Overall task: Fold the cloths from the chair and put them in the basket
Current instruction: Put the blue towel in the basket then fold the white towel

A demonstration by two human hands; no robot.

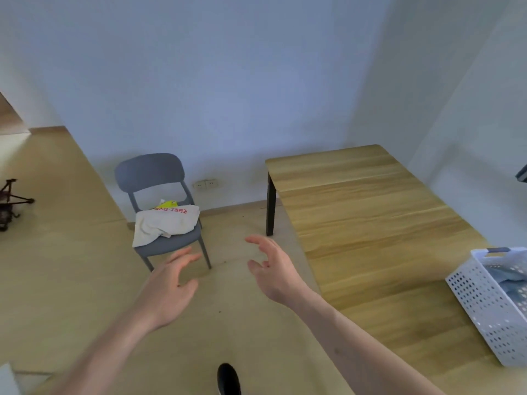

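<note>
A grey chair (pixel 151 172) stands by the wall at centre left. On its seat lies a crumpled white cloth (pixel 165 223) with red print, and a yellow cloth (pixel 168 204) peeks out behind it. My left hand (pixel 171 286) and my right hand (pixel 271 269) reach forward over the floor, short of the chair, with fingers spread and holding nothing. A white perforated basket (pixel 484 303) sits at the right edge of the wooden table (pixel 370 223); a blue-grey cloth (pixel 510 280) lies inside it.
The table has black legs and fills the right side, against the wall. A dark tripod-like stand (pixel 11 203) is on the floor at far left. Wall sockets (pixel 206 184) sit behind the chair. A black shoe tip (pixel 228 377) shows at the bottom.
</note>
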